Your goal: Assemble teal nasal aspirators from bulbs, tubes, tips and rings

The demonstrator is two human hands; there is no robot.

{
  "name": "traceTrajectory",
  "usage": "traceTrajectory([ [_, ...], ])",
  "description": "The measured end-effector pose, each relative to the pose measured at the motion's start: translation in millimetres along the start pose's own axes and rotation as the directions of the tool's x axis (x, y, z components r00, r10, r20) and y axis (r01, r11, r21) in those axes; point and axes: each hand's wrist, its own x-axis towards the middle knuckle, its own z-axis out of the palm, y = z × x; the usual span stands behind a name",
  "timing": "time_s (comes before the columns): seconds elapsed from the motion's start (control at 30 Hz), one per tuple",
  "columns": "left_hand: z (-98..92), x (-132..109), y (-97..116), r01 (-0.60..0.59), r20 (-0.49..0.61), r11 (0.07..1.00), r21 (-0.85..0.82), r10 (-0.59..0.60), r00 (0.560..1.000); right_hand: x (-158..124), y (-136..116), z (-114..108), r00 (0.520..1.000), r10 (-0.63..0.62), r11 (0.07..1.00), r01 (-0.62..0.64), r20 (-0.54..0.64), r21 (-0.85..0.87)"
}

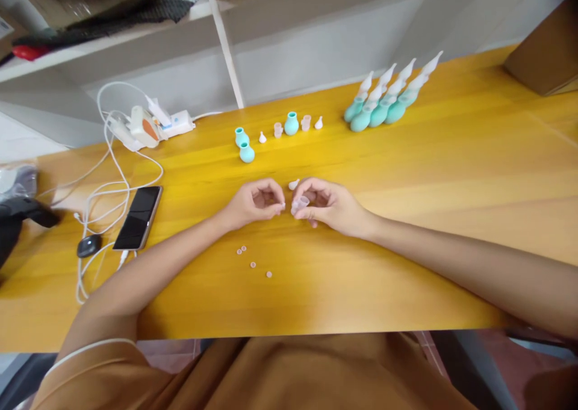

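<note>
My left hand (pixel 255 202) and my right hand (pixel 327 205) meet at the middle of the yellow wooden table (pixel 406 175), fingers curled. The right hand pinches a small clear plastic cup piece (pixel 300 204). The left hand's fingertips pinch something tiny next to it that I cannot make out. A white cone tip (pixel 293 184) lies just behind the hands. Several tiny pink discs (pixel 253 265) lie in front of the left wrist.
Loose teal bulbs (pixel 246 153), clear cups and white tips stand behind the hands. Several assembled teal bulbs with white tips (pixel 383 100) lie at the back right. A phone (pixel 138 217), white cables, a power strip (pixel 178 123) and a black object sit at the left.
</note>
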Motion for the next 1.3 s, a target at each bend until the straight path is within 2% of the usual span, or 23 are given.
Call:
traceTrajectory([
  [0.1, 6.4, 0, -7, -0.020, -0.126, 0.999, 0.025, 0.023, 0.992, 4, -1, -1, 1.000, 0.000, 1.000, 0.000, -0.004, -0.022],
  [0.17, 11.0, -2, -7, -0.005, -0.145, 0.998, 0.056, 0.013, 0.989, 3, -1, -1, 1.000, -0.002, 1.000, 0.001, -0.023, -0.015],
  [0.33, 17.6, -6, -2, -0.041, -0.093, 0.995, 0.091, 0.049, 0.994, 2, -1, 0, 1.000, 0.009, 1.000, -0.009, -0.014, -0.018],
  [0.9, 12.4, -3, 1, -0.074, -0.158, 0.997, 0.027, 0.077, 0.984, 1, -4, 1, 0.999, -0.036, 0.996, 0.035, -0.004, -0.087],
  [1.1, 13.0, -3, 3, -0.071, -0.154, 0.997, -0.010, 0.069, 0.986, 0, -6, -1, 0.998, -0.062, 0.988, 0.059, -0.019, -0.143],
  [1.3, 11.4, -3, 2, -0.061, -0.127, 0.998, -0.006, 0.059, 0.990, -2, -3, -2, 0.999, -0.038, 0.994, 0.037, -0.013, -0.098],
])
